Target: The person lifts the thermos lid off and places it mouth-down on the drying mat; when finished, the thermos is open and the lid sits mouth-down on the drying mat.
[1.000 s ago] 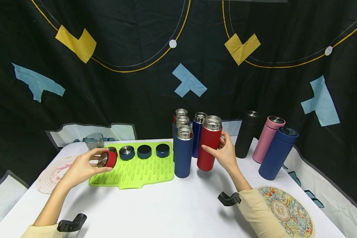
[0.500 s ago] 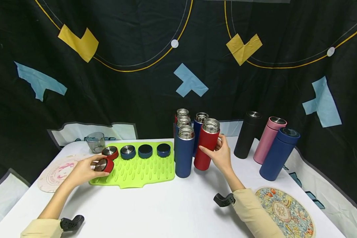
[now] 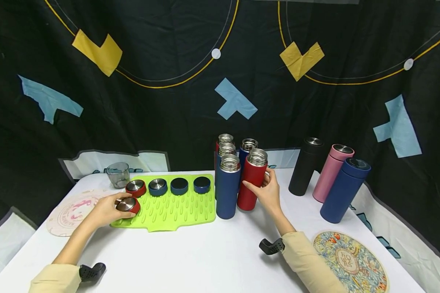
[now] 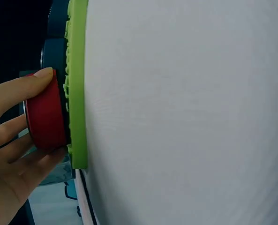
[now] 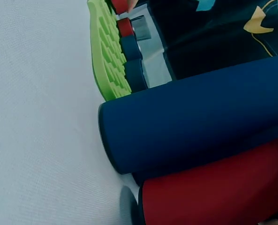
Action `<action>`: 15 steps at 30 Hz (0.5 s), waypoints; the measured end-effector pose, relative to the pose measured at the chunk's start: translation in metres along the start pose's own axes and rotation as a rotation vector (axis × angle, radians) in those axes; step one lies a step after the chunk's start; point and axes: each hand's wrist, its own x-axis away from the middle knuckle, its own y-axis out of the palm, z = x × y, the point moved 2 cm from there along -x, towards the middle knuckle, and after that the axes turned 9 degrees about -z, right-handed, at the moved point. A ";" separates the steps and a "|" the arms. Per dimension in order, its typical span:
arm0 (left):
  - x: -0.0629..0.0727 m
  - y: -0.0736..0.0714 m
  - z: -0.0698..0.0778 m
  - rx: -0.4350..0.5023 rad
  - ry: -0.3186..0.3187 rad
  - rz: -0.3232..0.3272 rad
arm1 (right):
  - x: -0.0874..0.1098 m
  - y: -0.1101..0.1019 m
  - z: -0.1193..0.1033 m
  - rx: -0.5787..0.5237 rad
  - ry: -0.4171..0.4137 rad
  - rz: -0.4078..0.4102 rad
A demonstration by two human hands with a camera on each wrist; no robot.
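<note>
My left hand [image 3: 106, 209] grips a red bottle lid [image 3: 128, 205] by its sides, low over the front left of the green drying mat [image 3: 168, 215]. In the left wrist view, thumb and fingers span the red lid [image 4: 46, 112] right at the mat's bumps. Behind it on the mat sit another red lid [image 3: 135, 187] and several blue lids [image 3: 178, 186]. My right hand [image 3: 268, 191] holds an open red thermos bottle [image 3: 251, 179] around its body, upright at the table. A lidless blue thermos [image 3: 227, 187] stands just left of it.
More lidless bottles, including a blue one [image 3: 246, 148], stand behind. A glass cup [image 3: 118, 175] is at the mat's back left corner. Capped black [image 3: 305, 167], pink [image 3: 331, 172] and blue [image 3: 344, 190] bottles stand at right. Round mats lie left [image 3: 70, 213] and right [image 3: 346, 256].
My left hand has lowered the red lid toward the mat's front left, levelling it. My right hand has moved the red thermos left and down, beside the other lidless bottles.
</note>
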 end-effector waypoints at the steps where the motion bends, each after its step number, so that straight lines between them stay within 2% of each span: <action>1: 0.000 0.000 0.000 -0.004 0.001 -0.004 | 0.002 0.001 -0.004 0.005 -0.001 0.000; 4: 0.000 0.001 -0.001 -0.005 -0.008 -0.009 | 0.003 0.004 -0.010 0.015 -0.004 0.007; 11: 0.000 0.003 -0.002 -0.003 0.014 -0.008 | -0.016 0.007 0.038 -0.011 -0.015 0.054; 15: 0.002 0.002 -0.001 -0.002 0.038 -0.008 | -0.018 0.011 0.042 -0.006 -0.019 0.068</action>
